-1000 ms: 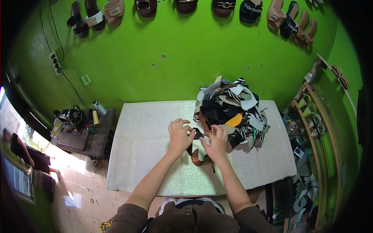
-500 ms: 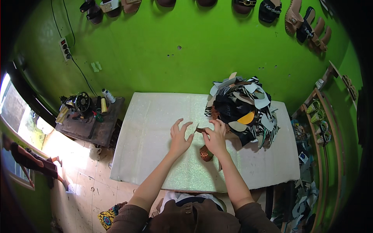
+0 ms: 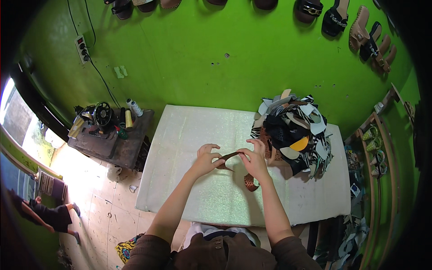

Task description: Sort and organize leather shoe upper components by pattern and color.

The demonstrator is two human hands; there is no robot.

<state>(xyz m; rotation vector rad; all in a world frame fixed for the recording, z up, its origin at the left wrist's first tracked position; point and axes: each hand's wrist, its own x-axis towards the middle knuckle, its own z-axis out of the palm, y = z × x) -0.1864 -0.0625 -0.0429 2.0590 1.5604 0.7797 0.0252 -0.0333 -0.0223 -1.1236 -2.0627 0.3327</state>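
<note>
A thin brown strip of material (image 3: 231, 155) is stretched between my hands over the white table (image 3: 180, 130). My left hand (image 3: 207, 160) pinches one end, from which a pointed tail hangs down. The strip's other end is pinched between thumb and finger of my right hand (image 3: 254, 160). By my right wrist is a curled leopard-print piece (image 3: 250, 182); whether it lies on the table or hangs from the strip I cannot tell. Beyond my right hand rises a heap of mixed scraps (image 3: 292, 130), black, grey, zebra-striped, leopard-print and yellow.
A sewing machine (image 3: 101, 114) and thread spools (image 3: 129, 118) stand on a dark small table (image 3: 108, 150) at the left. Sandals (image 3: 335, 18) hang along the green wall. On the right is a wooden rack (image 3: 384, 162) with shoes. Another person (image 3: 49, 216) walks at the far left.
My hands have spread the brown strip out between them, and my left hand now grips one end. The view has shifted slightly. The person at the left has moved.
</note>
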